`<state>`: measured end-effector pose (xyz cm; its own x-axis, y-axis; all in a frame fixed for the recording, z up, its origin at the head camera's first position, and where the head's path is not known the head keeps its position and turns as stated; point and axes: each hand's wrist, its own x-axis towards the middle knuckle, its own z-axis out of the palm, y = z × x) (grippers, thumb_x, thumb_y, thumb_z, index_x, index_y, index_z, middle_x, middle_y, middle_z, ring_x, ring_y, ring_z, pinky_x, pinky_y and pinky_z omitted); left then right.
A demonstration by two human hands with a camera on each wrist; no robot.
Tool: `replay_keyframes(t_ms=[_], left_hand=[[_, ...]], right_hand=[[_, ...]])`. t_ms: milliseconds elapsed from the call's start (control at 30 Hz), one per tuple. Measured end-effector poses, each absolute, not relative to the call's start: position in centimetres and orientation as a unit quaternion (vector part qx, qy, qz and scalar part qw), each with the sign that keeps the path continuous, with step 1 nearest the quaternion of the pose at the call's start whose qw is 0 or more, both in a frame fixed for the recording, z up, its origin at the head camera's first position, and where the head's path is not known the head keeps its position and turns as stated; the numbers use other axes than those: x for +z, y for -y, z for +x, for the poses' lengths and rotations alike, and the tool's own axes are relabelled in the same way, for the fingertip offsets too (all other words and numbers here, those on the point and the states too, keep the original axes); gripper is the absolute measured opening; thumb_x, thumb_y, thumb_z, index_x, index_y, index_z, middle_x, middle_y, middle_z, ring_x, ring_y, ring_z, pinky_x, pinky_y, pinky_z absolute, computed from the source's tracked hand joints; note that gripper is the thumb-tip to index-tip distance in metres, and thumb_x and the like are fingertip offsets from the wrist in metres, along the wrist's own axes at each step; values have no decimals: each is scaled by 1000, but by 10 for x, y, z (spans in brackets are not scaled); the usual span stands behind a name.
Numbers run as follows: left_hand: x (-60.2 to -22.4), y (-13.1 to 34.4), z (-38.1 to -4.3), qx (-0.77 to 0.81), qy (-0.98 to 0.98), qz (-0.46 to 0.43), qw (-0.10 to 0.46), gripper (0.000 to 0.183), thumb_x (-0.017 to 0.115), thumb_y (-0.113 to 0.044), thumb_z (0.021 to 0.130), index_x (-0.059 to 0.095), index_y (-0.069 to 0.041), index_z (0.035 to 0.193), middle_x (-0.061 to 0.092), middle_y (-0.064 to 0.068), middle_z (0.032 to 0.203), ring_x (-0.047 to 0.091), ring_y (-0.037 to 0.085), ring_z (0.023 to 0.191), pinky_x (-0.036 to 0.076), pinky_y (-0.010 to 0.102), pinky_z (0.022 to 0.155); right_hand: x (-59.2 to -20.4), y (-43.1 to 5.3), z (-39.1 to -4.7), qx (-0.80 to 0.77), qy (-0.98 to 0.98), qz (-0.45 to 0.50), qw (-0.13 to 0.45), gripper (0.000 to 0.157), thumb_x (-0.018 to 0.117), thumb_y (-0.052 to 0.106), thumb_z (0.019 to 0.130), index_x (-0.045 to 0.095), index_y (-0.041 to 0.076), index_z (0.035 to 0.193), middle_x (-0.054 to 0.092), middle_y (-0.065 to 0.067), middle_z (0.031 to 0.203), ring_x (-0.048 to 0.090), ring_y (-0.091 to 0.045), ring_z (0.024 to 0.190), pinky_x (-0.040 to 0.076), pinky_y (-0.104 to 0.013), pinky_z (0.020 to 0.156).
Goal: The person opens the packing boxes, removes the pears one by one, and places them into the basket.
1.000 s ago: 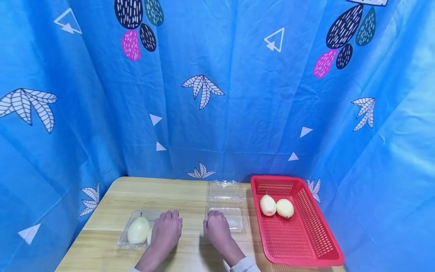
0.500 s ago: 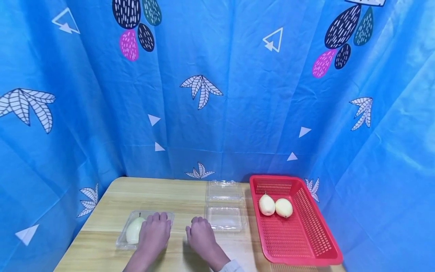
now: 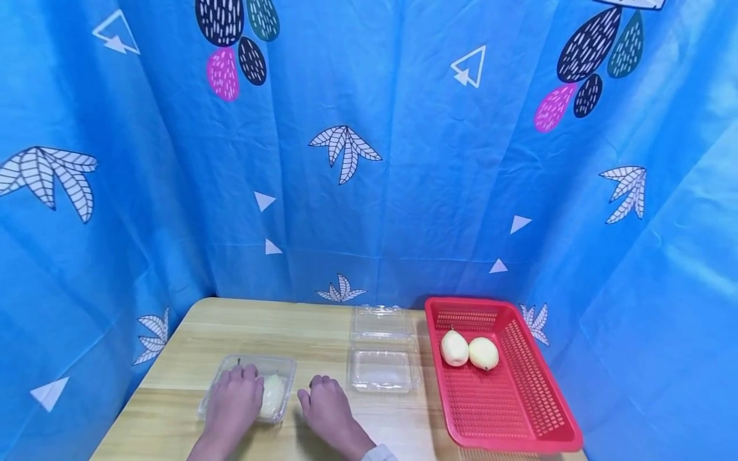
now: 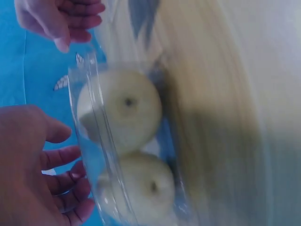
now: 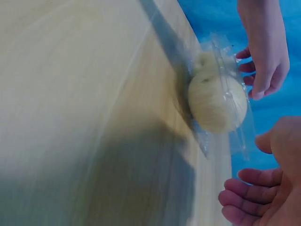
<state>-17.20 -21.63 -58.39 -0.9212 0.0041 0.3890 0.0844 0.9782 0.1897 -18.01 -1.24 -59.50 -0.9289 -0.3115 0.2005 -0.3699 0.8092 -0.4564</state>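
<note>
A clear plastic clamshell box [image 3: 288, 371] stands on the near left of the table with two pale pears in it. One pear [image 3: 273, 394] shows beside my left hand [image 3: 233, 397], which covers much of the other in the head view. In the left wrist view, the fingers of that hand lie loosely bent right at the lid edge of the box [image 4: 101, 117], and both pears show through the plastic. My right hand [image 3: 330, 410] hovers just right of the box, fingers relaxed and apart from it, holding nothing in the right wrist view.
A second clear clamshell box [image 3: 382, 370] lies unfolded towards the back middle of the wooden table [image 3: 259, 326]. To the right stands a red plastic basket [image 3: 478, 410] with two pears [image 3: 454, 347] in it. A blue patterned curtain [image 3: 403, 211] surrounds the table.
Both hands have moved left. The left hand has passed across the box from its right pear to its left one, uncovering the right pear. The right hand has come closer to the box.
</note>
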Motion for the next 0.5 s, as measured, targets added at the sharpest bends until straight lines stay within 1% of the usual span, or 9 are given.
replay_keyframes(t_ms=[133, 333, 500], left_hand=[[-584, 230, -168, -111, 977, -7, 182, 30, 66, -21, 96, 66, 7, 107, 67, 24, 94, 60, 38, 80, 54, 57, 66], [-585, 251, -162, -117, 980, 18, 163, 32, 60, -21, 99, 64, 9, 109, 65, 25, 91, 59, 39, 79, 53, 59, 67], [-584, 264, -160, -125, 978, 33, 162, 34, 59, -20, 100, 63, 11, 111, 64, 27, 92, 59, 40, 79, 53, 58, 66]], right_hand=[[-600, 16, -180, 253, 950, 177, 50, 39, 60, 35, 103, 72, -2, 103, 72, -11, 93, 66, -21, 81, 58, -27, 71], [-605, 23, -179, 251, 949, 185, 52, 43, 55, 39, 105, 71, -1, 99, 70, -10, 87, 65, -20, 78, 57, -27, 69], [-603, 30, -178, 258, 946, 191, 53, 45, 51, 39, 107, 70, 0, 98, 67, -8, 83, 63, -19, 76, 55, -28, 67]])
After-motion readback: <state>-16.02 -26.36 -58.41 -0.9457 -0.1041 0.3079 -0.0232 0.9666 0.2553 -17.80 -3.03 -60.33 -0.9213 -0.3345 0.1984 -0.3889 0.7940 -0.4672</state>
